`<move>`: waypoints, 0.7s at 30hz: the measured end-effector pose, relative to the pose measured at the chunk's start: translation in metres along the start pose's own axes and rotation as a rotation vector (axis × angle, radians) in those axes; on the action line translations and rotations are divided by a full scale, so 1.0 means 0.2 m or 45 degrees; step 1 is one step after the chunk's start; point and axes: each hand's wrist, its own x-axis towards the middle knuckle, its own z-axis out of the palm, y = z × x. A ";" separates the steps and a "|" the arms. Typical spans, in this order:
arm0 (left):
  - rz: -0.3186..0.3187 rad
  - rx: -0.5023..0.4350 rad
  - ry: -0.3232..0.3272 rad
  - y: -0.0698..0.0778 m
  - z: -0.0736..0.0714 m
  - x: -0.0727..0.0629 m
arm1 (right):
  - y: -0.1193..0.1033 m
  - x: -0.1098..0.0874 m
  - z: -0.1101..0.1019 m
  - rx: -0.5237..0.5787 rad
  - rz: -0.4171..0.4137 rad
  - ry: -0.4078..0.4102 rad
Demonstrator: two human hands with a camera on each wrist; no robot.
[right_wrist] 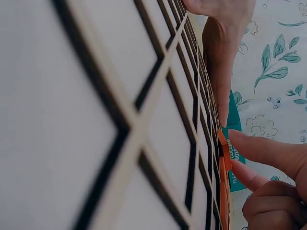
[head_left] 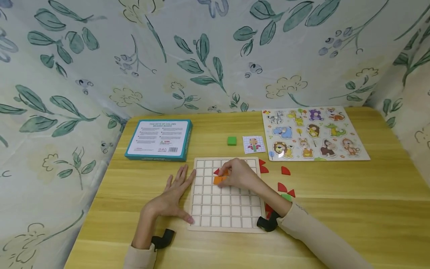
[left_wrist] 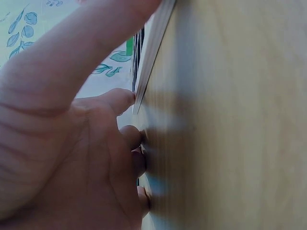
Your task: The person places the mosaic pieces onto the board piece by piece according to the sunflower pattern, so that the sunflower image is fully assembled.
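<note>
flat orange square-looking piece [head_left: 217, 180]: pinched between thumb and finger of the right grip [head_left: 239, 175]; right wrist view suggests a slight tilt above the pale wooden-looking grid board [head_left: 225, 211]. second orange piece [head_left: 226, 172] lies just beyond, partly hidden by the fingers; small red triangular piece [head_left: 216, 171] just past the fingertips.

technique (judgement): align edges with one cell, lower level, let go with both digits together, avoid nudging neighbours. left grip [head_left: 171, 198] is released, fingers spread along the board's left edge; light steadying there should help.

containers: board, beneath the right grip, carries these pieces. far left of the grip, teal-and-white rectangular cardboard-looking box [head_left: 159, 140], looks closed; contents not visible. far right, white rectangular puzzle board [head_left: 362, 156] bearing colourful animal pieces.
</note>
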 end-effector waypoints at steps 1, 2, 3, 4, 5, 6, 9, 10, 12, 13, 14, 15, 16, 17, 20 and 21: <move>0.000 -0.003 0.002 0.00 0.00 0.00 | 0.00 0.00 0.00 0.010 -0.006 0.000; -0.001 -0.003 0.003 0.00 0.00 0.00 | 0.00 0.00 0.00 0.021 -0.012 0.000; -0.001 -0.005 0.003 0.00 0.00 0.00 | 0.01 0.00 0.01 0.034 -0.021 -0.003; -0.001 -0.006 0.003 0.00 0.00 0.00 | 0.01 0.00 0.01 0.046 -0.030 -0.006; -0.001 -0.004 0.002 0.00 0.00 0.00 | 0.01 -0.01 0.01 0.059 -0.038 -0.010; 0.002 -0.006 0.002 0.00 0.00 0.00 | 0.01 -0.01 0.01 0.069 -0.048 -0.011; -0.001 -0.003 0.001 0.00 0.00 0.00 | 0.02 0.00 0.01 0.086 -0.071 -0.021; -0.002 -0.003 0.000 0.00 0.00 0.00 | 0.02 0.00 0.01 0.085 -0.075 -0.022; 0.003 -0.010 0.003 0.00 0.00 0.00 | 0.02 0.00 0.01 0.076 -0.085 -0.020; -0.001 -0.006 -0.001 0.00 -0.01 0.00 | 0.01 0.00 0.01 0.073 -0.086 -0.021; -0.001 -0.004 0.000 0.00 0.00 0.00 | 0.01 0.00 0.01 0.072 -0.084 -0.022; 0.000 -0.003 -0.001 0.00 0.00 0.00 | 0.01 0.00 0.01 0.074 -0.080 -0.025; 0.001 -0.004 -0.001 0.00 0.00 0.00 | 0.01 0.00 0.01 0.074 -0.077 -0.027; 0.003 -0.003 0.000 0.00 0.00 0.00 | 0.01 0.00 0.01 0.078 -0.070 -0.028; 0.000 -0.001 0.000 0.00 -0.01 0.00 | 0.01 0.01 0.01 0.092 -0.047 -0.037; -0.002 0.000 -0.001 0.00 -0.01 0.00 | 0.01 0.01 0.01 0.097 -0.040 -0.039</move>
